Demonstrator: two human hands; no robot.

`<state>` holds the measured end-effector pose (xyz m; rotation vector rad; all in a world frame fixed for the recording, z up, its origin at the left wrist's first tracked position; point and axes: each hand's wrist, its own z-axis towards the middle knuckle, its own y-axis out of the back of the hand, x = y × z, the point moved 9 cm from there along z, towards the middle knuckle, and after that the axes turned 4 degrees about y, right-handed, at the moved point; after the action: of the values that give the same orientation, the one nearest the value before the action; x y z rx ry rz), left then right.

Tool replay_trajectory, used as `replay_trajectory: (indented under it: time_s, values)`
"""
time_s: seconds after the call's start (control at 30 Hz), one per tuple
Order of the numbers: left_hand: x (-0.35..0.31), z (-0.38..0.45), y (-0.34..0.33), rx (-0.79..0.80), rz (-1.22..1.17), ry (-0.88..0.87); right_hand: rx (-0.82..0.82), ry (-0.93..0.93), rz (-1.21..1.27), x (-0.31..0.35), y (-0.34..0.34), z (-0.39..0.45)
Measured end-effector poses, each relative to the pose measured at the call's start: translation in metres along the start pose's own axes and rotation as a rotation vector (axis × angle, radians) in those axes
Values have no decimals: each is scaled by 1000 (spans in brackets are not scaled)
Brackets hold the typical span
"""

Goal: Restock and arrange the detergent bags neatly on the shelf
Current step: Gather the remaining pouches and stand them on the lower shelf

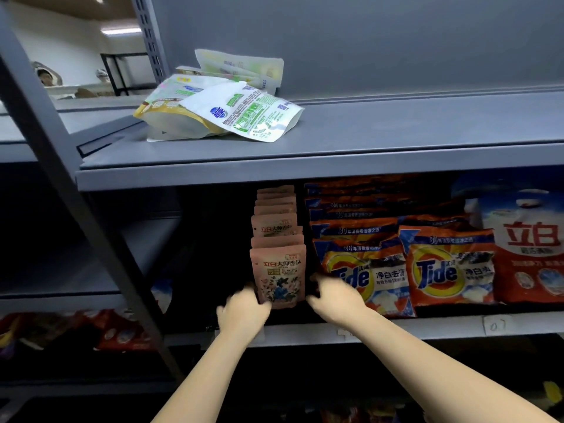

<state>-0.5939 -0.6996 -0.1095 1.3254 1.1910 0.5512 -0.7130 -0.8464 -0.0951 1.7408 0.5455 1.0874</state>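
Note:
A row of pink detergent bags stands upright on the middle shelf (427, 326); the front pink bag (279, 276) faces me. My left hand (244, 308) grips that bag's lower left edge, with the thumb over its bottom corner. Just right of the bag's right edge is my right hand (334, 296), blurred, with loosely curled fingers and a thin dark gap between them and the bag. Orange Tide bags (448, 273) stand in rows to the right. Loose white and green bags (241, 114) lie in a heap on the upper shelf (396, 129).
A red and white detergent bag (531, 248) stands at the far right of the middle shelf. A grey slanted upright (91, 227) crosses the left side. Left of the pink row the shelf is dark. More packets (116, 331) lie on the lower left shelf.

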Motion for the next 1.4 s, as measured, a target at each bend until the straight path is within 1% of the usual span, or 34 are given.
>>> replay_trajectory:
  time_s: [0.13,0.23,0.33,0.47,0.6,0.67,0.8,0.9,1.03,1.1,1.17,1.27,1.33,1.4]
  values:
    - [-14,-38,36,-140,-14,-61,-95,84,-72,22,31,-27]
    - [-24,-64,65,-242,-73,-126,-173,191,-71,43,57,-46]
    - [-34,-90,102,-331,-147,-165,-261,316,-9,68,89,-66]
    - [-43,-118,163,-517,-248,-205,-434,447,62,105,144,-89]
    - [-49,-127,227,-669,-360,-233,-578,516,178,135,197,-97]
    - [-50,-122,255,-716,-386,-237,-634,525,212,147,217,-92]
    - [-42,-91,294,-738,-420,-234,-674,519,225,175,239,-62]
    - [-34,-59,313,-725,-439,-248,-668,461,91,200,243,-29]
    - [-28,-19,335,-708,-386,-227,-586,320,-99,223,234,18]
    - [-27,1,346,-684,-381,-214,-619,278,-205,232,235,33]
    - [-26,21,355,-655,-451,-206,-671,238,-297,237,240,43]
    - [-21,46,361,-611,-606,-154,-687,174,-397,237,244,55]
    - [-19,61,360,-581,-676,-120,-692,141,-393,233,244,60]
    - [-16,71,358,-550,-791,-86,-750,131,-324,228,249,58]
